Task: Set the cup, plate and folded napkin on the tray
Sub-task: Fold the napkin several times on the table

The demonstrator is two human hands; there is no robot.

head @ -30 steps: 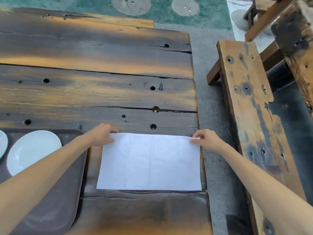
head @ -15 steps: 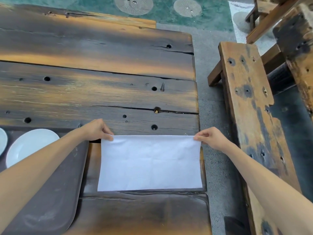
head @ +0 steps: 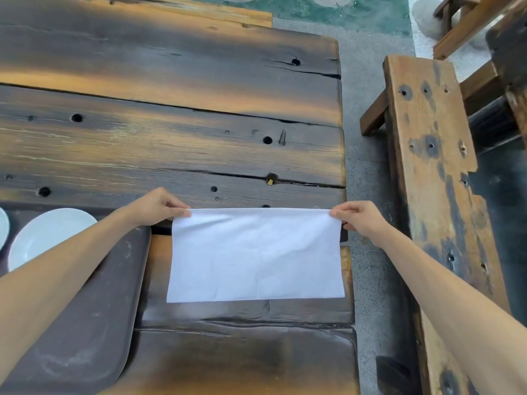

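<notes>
A white napkin lies spread on the dark wooden table, its far edge lifted off the wood. My left hand pinches the napkin's far left corner. My right hand pinches the far right corner. A dark brown tray sits to the left of the napkin, under my left forearm. A white plate rests on the tray's far part. At the left frame edge a sliver of another white dish shows. I cannot tell whether it is the cup.
The table's right edge runs just past the napkin, with grey floor beyond it. A worn wooden bench stands parallel on the right. More wooden furniture fills the top right corner.
Both hands have raised the napkin's far edge and drawn it toward me, so the visible sheet looks shorter front to back. The view has shifted slightly.
</notes>
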